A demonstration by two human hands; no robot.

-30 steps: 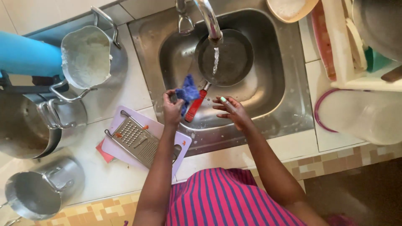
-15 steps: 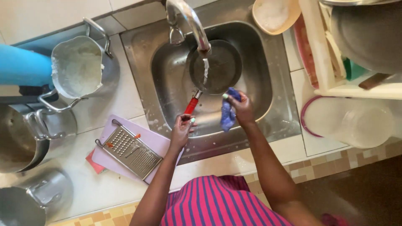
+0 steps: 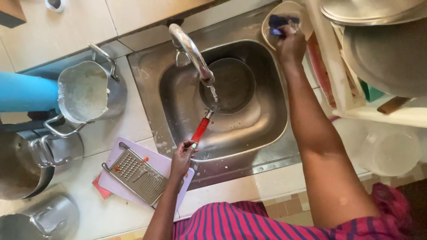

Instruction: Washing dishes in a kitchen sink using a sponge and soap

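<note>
Sink [image 3: 267,146] holds dark frying pan [image 3: 231,84] under tap [image 3: 191,46], water running into it. Left hand [image 3: 182,158] closed on pan's red handle [image 3: 200,130] at sink's front edge. Right hand [image 3: 290,41] grips blue cloth [image 3: 279,21] inside pale bowl [image 3: 284,13] behind sink. Pot [image 3: 86,91] with white residue on desk [image 3: 124,124], left. Grater [image 3: 138,175] on cutting board [image 3: 111,184] near left hand. Dish rack [image 3: 338,80] right.
</note>
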